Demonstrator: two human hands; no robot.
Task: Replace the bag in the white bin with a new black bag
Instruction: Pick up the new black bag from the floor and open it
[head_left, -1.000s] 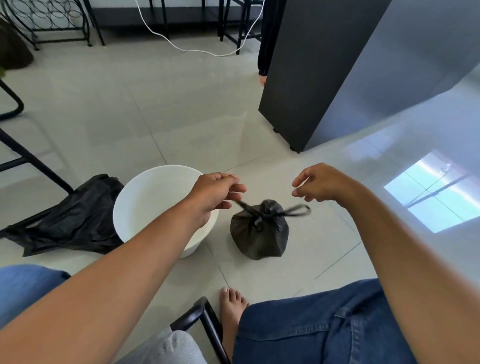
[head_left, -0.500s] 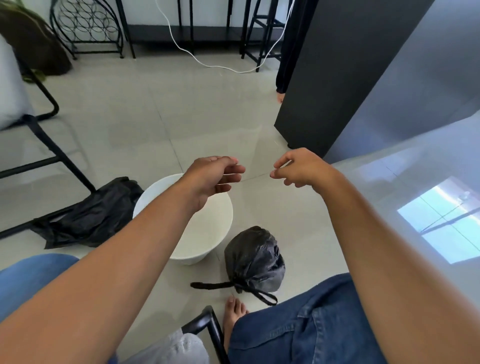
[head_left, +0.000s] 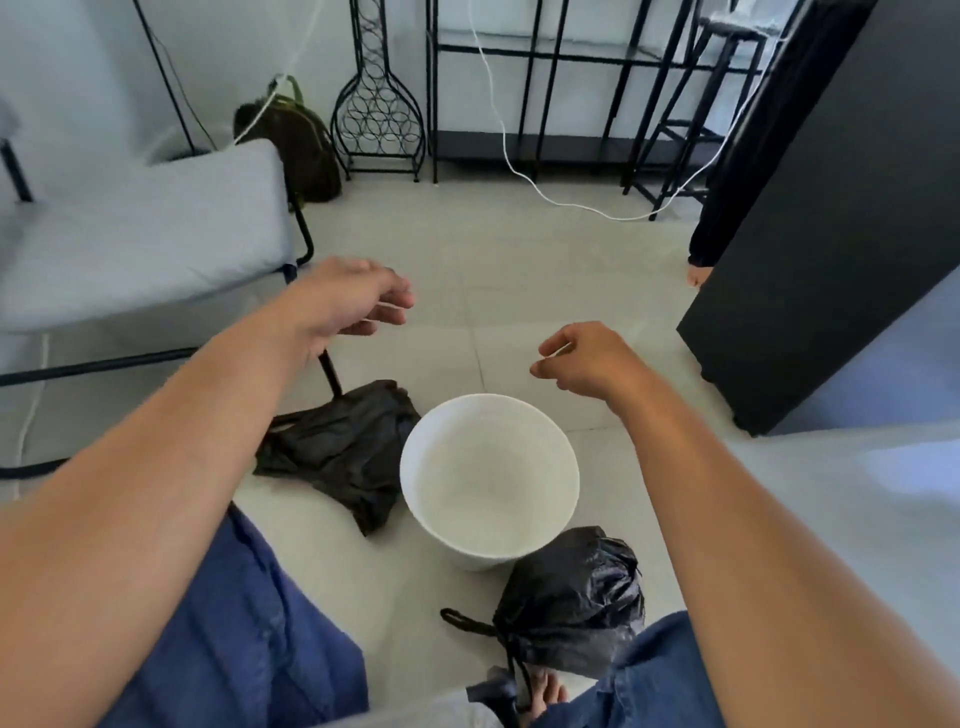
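White bin (head_left: 488, 478), unlined, between a flat black bag (head_left: 343, 457) and a tied full bag (head_left: 571, 608); left hand (head_left: 348, 299) and right hand (head_left: 587, 364) hover above, loosely curled, holding nothing.

I see a round white plastic bin (head_left: 488, 483), glossy black tied bag (head_left: 571, 608), crumpled black flat bag (head_left: 337, 452), blue denim trousers (head_left: 249, 623), pale grey floor tiles (head_left: 493, 260), possibly olive-brown backpack (head_left: 296, 150).

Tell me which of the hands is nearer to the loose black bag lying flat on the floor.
Left. The left hand hovers empty just beyond the loose black bag, almost above it. The right hand hangs past the white bin, on its far side from that bag.
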